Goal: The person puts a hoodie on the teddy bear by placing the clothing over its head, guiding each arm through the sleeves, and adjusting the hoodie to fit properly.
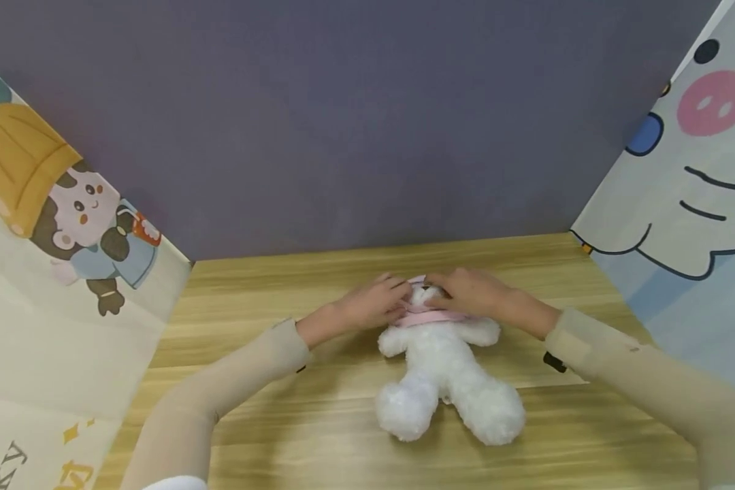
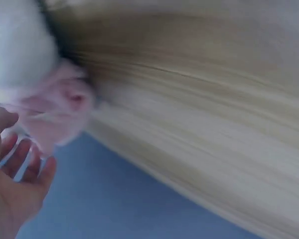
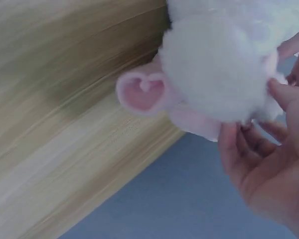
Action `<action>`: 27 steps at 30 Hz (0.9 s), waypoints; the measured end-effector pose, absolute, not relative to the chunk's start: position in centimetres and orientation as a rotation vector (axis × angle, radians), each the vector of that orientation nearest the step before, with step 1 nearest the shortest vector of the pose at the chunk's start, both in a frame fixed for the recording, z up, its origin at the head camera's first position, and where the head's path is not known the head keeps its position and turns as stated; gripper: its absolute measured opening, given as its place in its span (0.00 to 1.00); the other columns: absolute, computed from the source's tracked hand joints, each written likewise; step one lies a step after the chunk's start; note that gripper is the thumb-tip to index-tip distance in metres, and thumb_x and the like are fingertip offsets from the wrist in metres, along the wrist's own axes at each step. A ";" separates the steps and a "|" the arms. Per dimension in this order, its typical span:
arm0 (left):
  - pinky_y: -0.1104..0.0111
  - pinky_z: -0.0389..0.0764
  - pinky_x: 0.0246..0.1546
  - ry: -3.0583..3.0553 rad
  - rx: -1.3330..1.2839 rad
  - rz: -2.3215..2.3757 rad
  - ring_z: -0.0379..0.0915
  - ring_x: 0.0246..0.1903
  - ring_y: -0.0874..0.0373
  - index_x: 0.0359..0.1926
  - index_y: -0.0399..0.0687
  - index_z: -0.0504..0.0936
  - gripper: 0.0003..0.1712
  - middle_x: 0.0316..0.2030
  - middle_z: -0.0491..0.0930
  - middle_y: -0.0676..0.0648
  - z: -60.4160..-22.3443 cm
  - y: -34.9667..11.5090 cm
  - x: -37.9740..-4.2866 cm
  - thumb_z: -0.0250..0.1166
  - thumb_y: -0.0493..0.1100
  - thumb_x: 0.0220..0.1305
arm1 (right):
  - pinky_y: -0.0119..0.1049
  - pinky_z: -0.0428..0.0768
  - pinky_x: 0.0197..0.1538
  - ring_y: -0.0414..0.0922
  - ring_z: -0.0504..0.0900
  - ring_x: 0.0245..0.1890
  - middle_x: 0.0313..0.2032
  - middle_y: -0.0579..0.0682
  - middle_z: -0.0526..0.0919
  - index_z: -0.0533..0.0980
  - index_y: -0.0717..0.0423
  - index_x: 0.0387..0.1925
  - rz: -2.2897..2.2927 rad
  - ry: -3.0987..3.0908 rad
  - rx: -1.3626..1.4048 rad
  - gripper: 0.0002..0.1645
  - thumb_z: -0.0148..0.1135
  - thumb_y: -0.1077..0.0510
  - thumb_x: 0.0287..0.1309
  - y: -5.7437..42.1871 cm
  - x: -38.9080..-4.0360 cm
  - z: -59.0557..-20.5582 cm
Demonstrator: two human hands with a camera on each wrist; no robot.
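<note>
A cartoon figure (image 1: 92, 211) in a yellow cap marks the left wall (image 1: 43, 347). The left hand (image 1: 370, 304) touches pink cloth (image 1: 431, 317) with bent fingers; whether it grips I cannot tell. The white stuffed toy (image 1: 444, 354) lies on the tabletop (image 1: 318, 442), cloth about its head, feet nearest the person. The right hand (image 1: 480, 292) grips the toy's head.

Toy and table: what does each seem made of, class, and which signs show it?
Toy: plush fabric, probably synthetic, matte; its white pile looks fuzzy. Table: wood or wood-look laminate, apparently smooth; streaked grain shows, but the look leaves which open.
</note>
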State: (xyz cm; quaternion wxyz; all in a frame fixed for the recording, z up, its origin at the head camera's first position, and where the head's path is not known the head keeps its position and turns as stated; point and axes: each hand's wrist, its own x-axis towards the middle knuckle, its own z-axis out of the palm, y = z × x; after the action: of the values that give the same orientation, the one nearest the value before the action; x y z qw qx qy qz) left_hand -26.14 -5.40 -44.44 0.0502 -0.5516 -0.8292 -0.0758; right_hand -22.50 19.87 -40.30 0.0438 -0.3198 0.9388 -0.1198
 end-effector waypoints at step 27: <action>0.71 0.80 0.44 -2.764 -1.606 -0.537 0.77 0.45 0.58 0.57 0.45 0.80 0.24 0.49 0.78 0.47 -47.8 -4.5 -22.9 0.75 0.42 0.60 | 0.35 0.79 0.35 0.46 0.77 0.39 0.41 0.47 0.78 0.76 0.54 0.45 -0.390 2.938 -1.254 0.17 0.69 0.70 0.56 21.1 -18.3 -44.5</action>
State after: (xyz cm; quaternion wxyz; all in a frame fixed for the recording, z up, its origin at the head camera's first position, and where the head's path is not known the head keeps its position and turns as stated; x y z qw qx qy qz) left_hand -22.91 -4.47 -47.81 -0.0498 -0.4949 -0.8516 -0.1655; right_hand -18.27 21.13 -44.52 -0.0383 -0.3892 0.9123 -0.1211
